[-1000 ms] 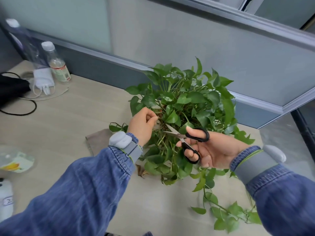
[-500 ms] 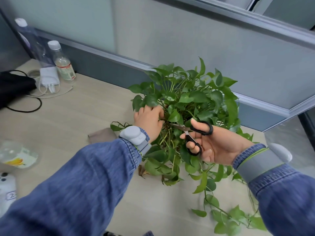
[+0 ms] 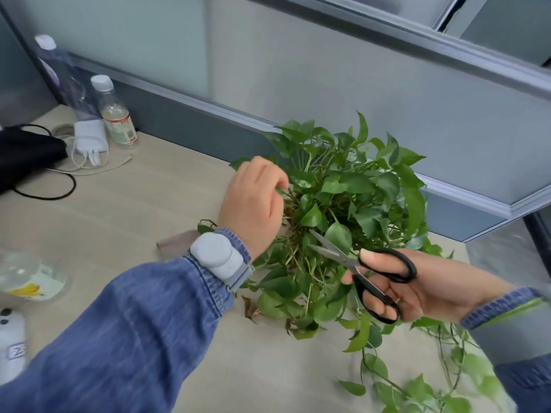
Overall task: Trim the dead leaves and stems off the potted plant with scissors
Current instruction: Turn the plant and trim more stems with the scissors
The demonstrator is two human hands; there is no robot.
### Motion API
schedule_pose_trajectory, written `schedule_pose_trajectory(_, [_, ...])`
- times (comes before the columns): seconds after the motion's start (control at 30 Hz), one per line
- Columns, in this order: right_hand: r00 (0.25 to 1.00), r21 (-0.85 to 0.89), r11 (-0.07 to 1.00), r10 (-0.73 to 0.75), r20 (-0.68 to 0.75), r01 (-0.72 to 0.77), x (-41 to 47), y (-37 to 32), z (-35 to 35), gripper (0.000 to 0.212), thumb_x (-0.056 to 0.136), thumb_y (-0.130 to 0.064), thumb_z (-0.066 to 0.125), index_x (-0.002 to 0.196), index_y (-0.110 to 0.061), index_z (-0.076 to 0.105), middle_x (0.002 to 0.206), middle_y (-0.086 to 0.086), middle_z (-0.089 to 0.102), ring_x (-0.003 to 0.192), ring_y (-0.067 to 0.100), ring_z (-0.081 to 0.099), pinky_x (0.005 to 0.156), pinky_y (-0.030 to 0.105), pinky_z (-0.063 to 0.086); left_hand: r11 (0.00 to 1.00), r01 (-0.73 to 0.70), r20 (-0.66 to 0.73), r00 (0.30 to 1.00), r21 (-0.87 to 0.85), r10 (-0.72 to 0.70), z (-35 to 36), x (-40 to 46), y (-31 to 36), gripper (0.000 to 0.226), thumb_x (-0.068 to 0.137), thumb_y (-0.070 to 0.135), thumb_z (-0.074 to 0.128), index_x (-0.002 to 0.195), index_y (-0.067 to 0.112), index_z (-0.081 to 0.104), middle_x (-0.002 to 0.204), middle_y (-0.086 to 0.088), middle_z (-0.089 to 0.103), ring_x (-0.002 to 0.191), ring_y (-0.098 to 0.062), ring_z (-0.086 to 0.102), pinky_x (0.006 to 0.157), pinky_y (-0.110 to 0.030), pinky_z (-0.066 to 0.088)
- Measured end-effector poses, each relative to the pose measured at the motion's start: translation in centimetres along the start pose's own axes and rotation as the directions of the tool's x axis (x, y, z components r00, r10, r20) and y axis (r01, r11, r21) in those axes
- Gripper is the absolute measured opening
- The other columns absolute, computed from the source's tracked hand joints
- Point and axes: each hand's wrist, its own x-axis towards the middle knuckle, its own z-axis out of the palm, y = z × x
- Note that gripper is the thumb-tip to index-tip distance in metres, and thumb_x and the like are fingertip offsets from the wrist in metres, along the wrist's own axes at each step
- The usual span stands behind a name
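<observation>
A leafy green potted plant [image 3: 354, 198] stands on the desk, its pot hidden under the foliage, with vines trailing to the lower right. My left hand [image 3: 253, 204] reaches into the plant's left side, fingers curled among the stems; what they hold is hidden. My right hand [image 3: 417, 290] grips black-handled scissors [image 3: 363, 269], thumb and fingers through the loops. The blades are parted and point left into the stems low in the plant. A dry brown leaf [image 3: 250, 308] lies on the desk below the plant.
At the back left stand two plastic bottles [image 3: 114, 111], a white charger [image 3: 89, 138] with cables and a black bag [image 3: 26, 156]. A clear lidded container [image 3: 29, 278] and a white device [image 3: 10, 341] sit at the left edge. A brown cloth [image 3: 176, 245] lies beside the plant.
My left hand moved up and further into the plant's left side. My right hand drew back to the right and the scissor blades opened.
</observation>
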Motion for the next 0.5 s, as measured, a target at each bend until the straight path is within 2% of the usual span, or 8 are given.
schedule_pose_trajectory(0.03, [1.000,-0.003,1.000,-0.021,0.000,0.021,-0.1,-0.3,0.1,0.061,0.088,-0.050,0.071,0.120,0.001,0.063,0.075,0.019,0.059,0.058,0.022,0.058,0.039,0.020,0.043,0.998,-0.064,-0.014,0.998,-0.001,0.064,0.0,0.5,0.2,0.027,0.081,0.003,0.036,0.092,0.015,0.058,0.098,0.001,0.057,0.092,-0.017,0.050,0.081,-0.028,0.039])
schedule_pose_trajectory(0.1, [0.998,-0.006,0.998,-0.067,-0.012,0.067,-0.1,-1.0,0.6,0.062,0.084,-0.052,0.074,0.118,-0.001,0.066,0.074,0.018,0.060,0.056,0.021,0.058,0.039,0.020,0.043,0.993,-0.055,0.191,0.981,0.105,0.034,0.8,1.7,0.1,0.032,0.089,0.012,0.035,0.111,0.020,0.058,0.116,0.004,0.059,0.115,-0.016,0.049,0.102,-0.035,0.033])
schedule_pose_trajectory(0.13, [0.995,0.005,0.995,-0.097,-0.020,0.097,-0.1,-1.4,0.9,0.063,0.082,-0.053,0.075,0.117,-0.002,0.067,0.073,0.017,0.060,0.056,0.020,0.057,0.039,0.020,0.043,0.980,-0.006,0.337,0.939,0.200,-0.064,1.4,2.2,-0.1,0.034,0.095,0.021,0.033,0.121,0.024,0.054,0.124,0.005,0.058,0.125,-0.016,0.044,0.111,-0.040,0.025])
schedule_pose_trajectory(0.2, [0.985,0.040,0.985,-0.165,-0.056,0.167,0.0,-2.3,1.5,0.064,0.079,-0.054,0.076,0.117,-0.003,0.067,0.073,0.015,0.059,0.056,0.020,0.055,0.039,0.021,0.042,0.923,0.100,0.538,0.787,0.372,-0.302,2.2,2.6,-0.6,0.041,0.100,0.037,0.025,0.129,0.023,0.050,0.129,-0.001,0.058,0.131,-0.022,0.041,0.117,-0.047,0.012])
schedule_pose_trajectory(0.23, [0.977,0.054,0.979,-0.194,-0.089,0.199,0.1,-2.6,1.7,0.066,0.077,-0.055,0.077,0.117,-0.002,0.067,0.073,0.015,0.058,0.057,0.019,0.054,0.039,0.021,0.041,0.889,0.122,0.585,0.712,0.441,-0.388,2.4,2.4,-0.7,0.044,0.100,0.041,0.023,0.124,0.020,0.053,0.124,-0.004,0.060,0.127,-0.025,0.044,0.117,-0.049,0.010])
schedule_pose_trajectory(0.3, [0.959,0.064,0.966,-0.237,-0.159,0.249,0.3,-3.3,1.9,0.073,0.074,-0.056,0.078,0.119,0.000,0.064,0.072,0.014,0.058,0.056,0.019,0.054,0.040,0.021,0.041,0.849,0.069,0.627,0.643,0.524,-0.439,2.4,1.0,-0.3,0.040,0.100,0.038,0.024,0.111,0.017,0.057,0.115,-0.008,0.063,0.121,-0.029,0.047,0.115,-0.053,0.012])
schedule_pose_trajectory(0.43, [0.932,0.076,0.950,-0.280,-0.232,0.304,1.5,-4.5,2.6,0.067,0.083,-0.057,0.070,0.123,-0.004,0.061,0.073,0.011,0.059,0.058,0.018,0.055,0.042,0.021,0.043,0.865,0.010,0.628,0.683,0.502,-0.372,1.6,-2.5,2.8,0.022,0.089,0.023,0.040,0.101,0.017,0.056,0.103,-0.004,0.064,0.108,-0.030,0.040,0.094,-0.049,0.027])
schedule_pose_trajectory(0.5, [0.917,0.063,0.949,-0.278,-0.285,0.308,2.3,-5.1,3.0,0.059,0.086,-0.054,0.063,0.120,-0.005,0.061,0.075,0.010,0.062,0.059,0.017,0.056,0.043,0.020,0.044,0.861,-0.048,0.617,0.717,0.507,-0.323,1.3,-3.9,4.4,0.025,0.083,0.017,0.041,0.105,0.015,0.054,0.101,-0.005,0.060,0.102,-0.028,0.039,0.087,-0.046,0.028])
